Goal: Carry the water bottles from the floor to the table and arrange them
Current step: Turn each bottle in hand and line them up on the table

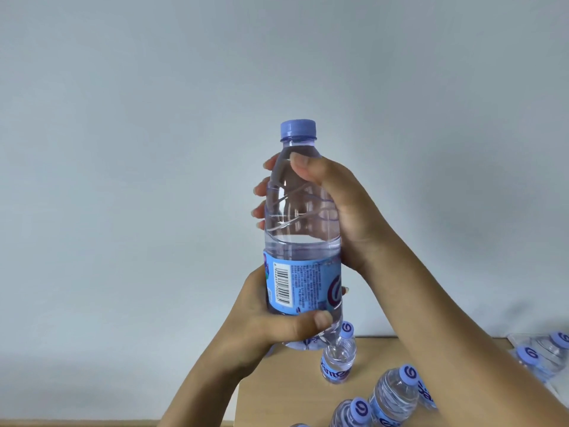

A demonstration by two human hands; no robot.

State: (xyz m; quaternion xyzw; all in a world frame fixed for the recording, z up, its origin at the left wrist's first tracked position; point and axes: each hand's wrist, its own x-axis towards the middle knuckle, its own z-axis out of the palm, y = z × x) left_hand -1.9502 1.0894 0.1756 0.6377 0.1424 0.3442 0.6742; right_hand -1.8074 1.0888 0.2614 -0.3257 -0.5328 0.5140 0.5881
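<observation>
A pale wall (154,118) fills most of the view. Low at right, a tan surface (277,396) carries several upright water bottles (392,396). Above it, held upright in the air, is the water bottle (303,229). The right hand (335,204) wraps its upper part; the left hand (264,318) has its grip curled round the base.
</observation>
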